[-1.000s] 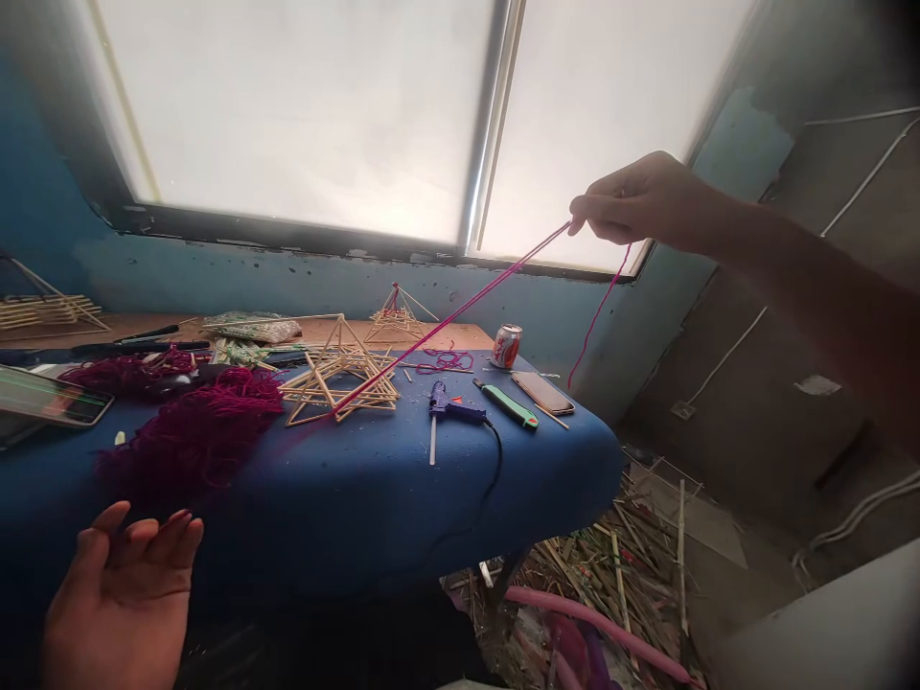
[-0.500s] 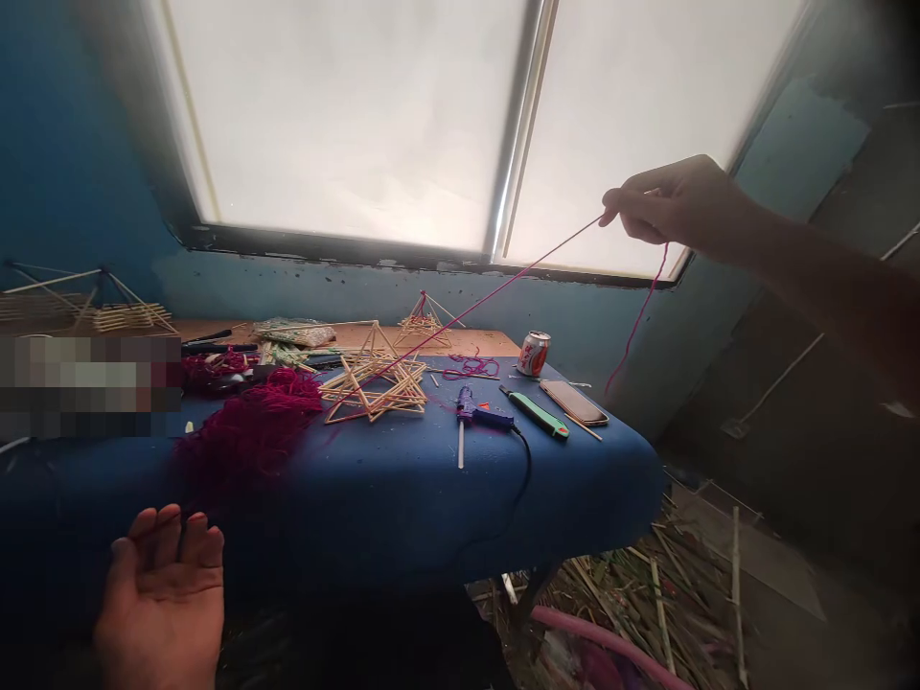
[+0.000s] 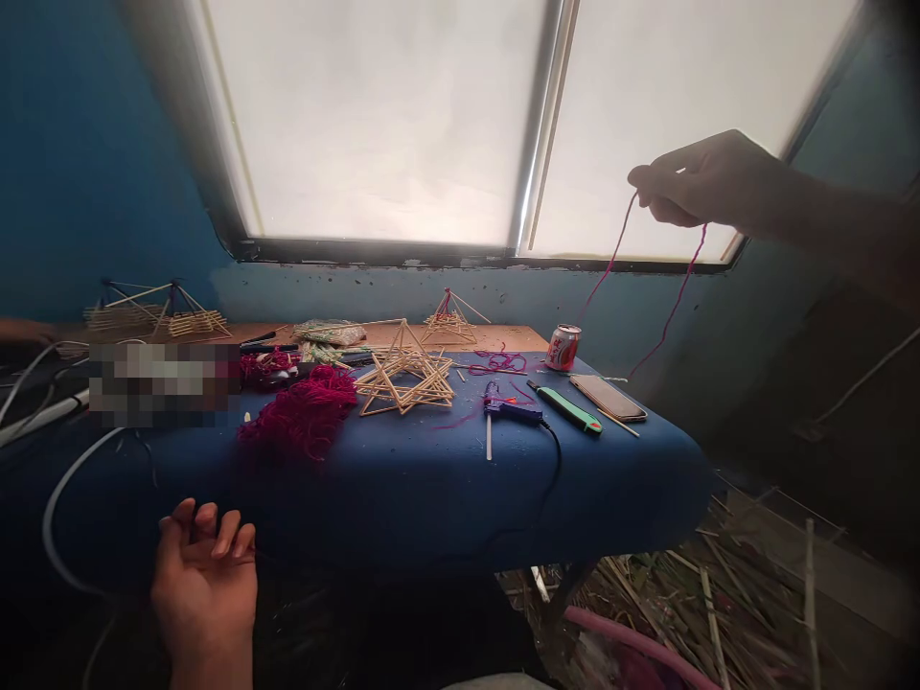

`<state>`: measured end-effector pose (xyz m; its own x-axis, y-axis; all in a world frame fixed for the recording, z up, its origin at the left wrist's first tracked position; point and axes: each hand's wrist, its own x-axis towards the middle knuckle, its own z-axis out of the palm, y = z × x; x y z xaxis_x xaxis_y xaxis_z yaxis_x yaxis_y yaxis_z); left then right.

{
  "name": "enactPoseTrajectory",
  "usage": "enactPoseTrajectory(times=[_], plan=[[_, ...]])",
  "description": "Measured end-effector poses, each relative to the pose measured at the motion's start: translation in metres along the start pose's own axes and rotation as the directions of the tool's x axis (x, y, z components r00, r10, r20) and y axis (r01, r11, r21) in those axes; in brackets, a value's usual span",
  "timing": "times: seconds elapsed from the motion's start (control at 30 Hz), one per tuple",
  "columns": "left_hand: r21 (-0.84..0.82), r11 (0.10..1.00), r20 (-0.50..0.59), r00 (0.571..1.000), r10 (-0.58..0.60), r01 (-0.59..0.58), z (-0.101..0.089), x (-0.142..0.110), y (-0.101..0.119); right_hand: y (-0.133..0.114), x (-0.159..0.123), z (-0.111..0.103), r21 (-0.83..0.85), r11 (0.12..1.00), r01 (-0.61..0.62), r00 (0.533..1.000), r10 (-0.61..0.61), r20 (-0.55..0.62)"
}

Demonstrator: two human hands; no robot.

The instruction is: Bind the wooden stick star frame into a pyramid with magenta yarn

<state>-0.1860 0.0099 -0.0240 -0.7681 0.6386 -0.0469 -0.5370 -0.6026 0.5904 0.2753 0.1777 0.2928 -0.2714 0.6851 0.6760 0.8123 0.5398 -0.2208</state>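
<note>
My right hand point(image 3: 701, 180) is raised in front of the window, pinching a thin magenta yarn strand point(image 3: 609, 264). The strand now hangs slack in two tails below the fingers. My left hand point(image 3: 205, 570) rests low near the table's front edge, palm up, fingers loosely curled, holding nothing. A heap of magenta yarn point(image 3: 302, 417) lies on the blue table point(image 3: 402, 489). Beside it sits a star-shaped frame of thin sticks point(image 3: 403, 380).
A glue gun point(image 3: 507, 410) with a black cord, a green cutter point(image 3: 567, 407), a phone point(image 3: 608, 397) and a drink can point(image 3: 563, 347) lie at the table's right. More stick frames point(image 3: 448, 321) stand behind. Loose sticks point(image 3: 690, 604) cover the floor. White cables point(image 3: 54, 498) hang at left.
The yarn was taut from the stick frame to my right hand; now it hangs slack below the hand. My left hand's fingers have curled inward. The camera view has shifted left.
</note>
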Motion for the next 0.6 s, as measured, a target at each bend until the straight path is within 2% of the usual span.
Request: enactPoseTrajectory(times=[0.1, 0.2, 0.33, 0.43, 0.5, 0.57, 0.6], plan=[[0.054, 0.998, 0.059, 0.998, 0.030, -0.033, 0.007, -0.006, 0.004, -0.009, -0.004, 0.002, -0.120, 0.986, -0.113, 0.993, 0.111, -0.026], [0.093, 0.995, 0.112, 0.994, 0.016, -0.027, 0.013, -0.011, 0.006, -0.024, -0.005, 0.003, -0.166, 0.974, -0.151, 0.988, 0.152, -0.004], [0.167, 0.983, 0.183, 0.982, 0.039, -0.070, 0.028, -0.015, 0.002, -0.048, 0.003, -0.004, -0.142, 0.988, -0.065, 0.998, 0.067, 0.004], [0.267, 0.954, 0.277, 0.959, 0.059, -0.135, 0.059, -0.021, -0.008, -0.073, 0.013, -0.011, -0.066, 0.998, 0.011, 0.997, -0.005, 0.081], [0.348, 0.910, 0.398, 0.914, 0.073, -0.224, 0.091, -0.030, -0.017, -0.093, 0.018, -0.012, -0.040, 0.996, 0.076, 0.993, -0.073, 0.088], [0.371, 0.858, 0.588, 0.805, 0.079, -0.355, 0.129, -0.043, -0.028, -0.115, 0.021, -0.008, -0.038, 0.975, 0.217, 0.974, -0.213, 0.080], [0.367, 0.827, 0.674, 0.735, 0.081, -0.427, 0.149, -0.051, -0.034, -0.126, 0.023, -0.005, -0.006, 0.948, 0.318, 0.943, -0.316, 0.104]])
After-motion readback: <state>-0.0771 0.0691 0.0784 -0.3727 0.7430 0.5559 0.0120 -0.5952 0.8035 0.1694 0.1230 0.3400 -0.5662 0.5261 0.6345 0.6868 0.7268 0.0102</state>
